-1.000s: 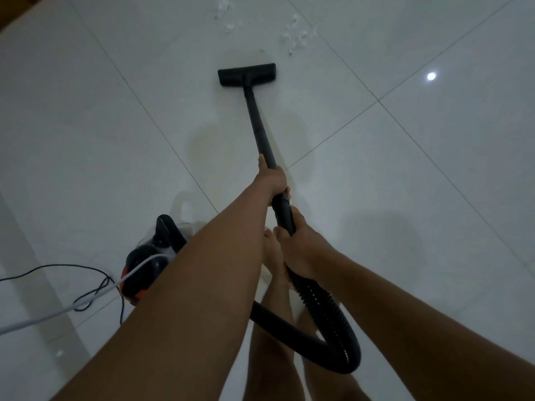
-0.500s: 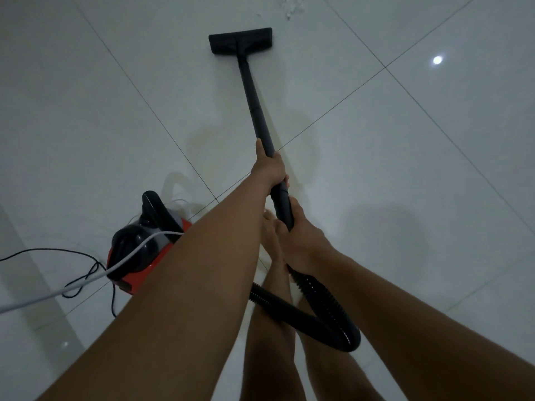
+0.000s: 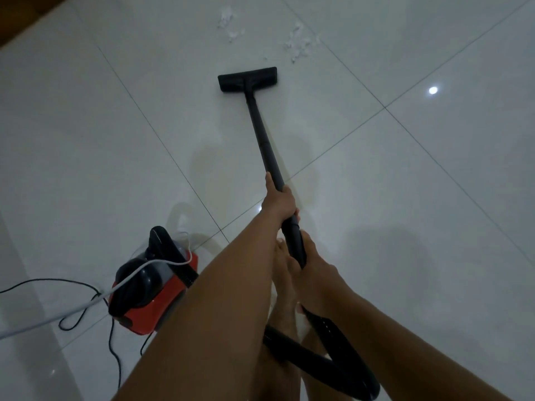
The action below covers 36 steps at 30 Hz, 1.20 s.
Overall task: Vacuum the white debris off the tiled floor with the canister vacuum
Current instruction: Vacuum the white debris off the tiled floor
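Both hands wrapped on the wand

Left hand (image 3: pixel 280 201) grips the black wand (image 3: pixel 262 137) ahead; my right hand (image 3: pixel 314 280) clasps it by the hose (image 3: pixel 341 363). Its long axis runs away from me, floor head (image 3: pixel 248 79) short of white debris (image 3: pixel 298 44). Red-and-black canister (image 3: pixel 150 290) sits at my left on the tiled floor (image 3: pixel 86 140).

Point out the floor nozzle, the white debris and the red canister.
floor nozzle (image 3: pixel 248 79): head view, middle of the black head.
white debris (image 3: pixel 298 44): head view, right-hand cluster of flakes.
red canister (image 3: pixel 153 305): head view, red side of the body.
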Motion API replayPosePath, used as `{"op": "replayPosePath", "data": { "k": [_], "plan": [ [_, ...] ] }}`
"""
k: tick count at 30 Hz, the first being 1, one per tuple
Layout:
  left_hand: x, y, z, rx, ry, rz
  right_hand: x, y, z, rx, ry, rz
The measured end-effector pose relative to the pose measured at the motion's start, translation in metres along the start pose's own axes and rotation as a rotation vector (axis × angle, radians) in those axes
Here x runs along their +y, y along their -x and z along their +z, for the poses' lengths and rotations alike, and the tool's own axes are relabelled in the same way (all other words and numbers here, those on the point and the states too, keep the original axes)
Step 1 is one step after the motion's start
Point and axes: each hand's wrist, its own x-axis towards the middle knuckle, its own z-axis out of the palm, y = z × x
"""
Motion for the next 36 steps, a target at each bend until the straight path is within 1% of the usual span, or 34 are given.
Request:
{"op": "replayPosePath", "data": {
  "k": [5,13,18,22,29,33,36],
  "plan": [
    [0.030,-0.015,-0.003,0.009,0.013,0.009,-0.022,-0.022,-0.011,0.022,0.035,-0.029],
    [0.047,0.009,0.004,-0.015,0.041,-0.014,-0.051,0.015,-0.043,0.000,-0.013,-0.020],
    [0.073,0.023,-0.013,-0.045,0.041,-0.035,-0.072,0.013,-0.044,-0.023,-0.026,-0.022],
    [0.089,0.025,-0.027,-0.017,0.000,0.003,-0.081,0.017,-0.038,-0.028,-0.031,-0.059],
    [0.076,0.019,-0.022,-0.019,0.042,0.011,-0.065,0.029,-0.044,-0.070,-0.128,-0.091],
    [0.062,0.024,-0.019,-0.006,0.103,0.004,-0.055,0.036,-0.034,-0.012,-0.080,-0.085],
    [0.047,0.039,-0.015,-0.017,0.088,-0.009,-0.051,0.033,-0.028,0.020,-0.030,-0.052]
  ]
}}
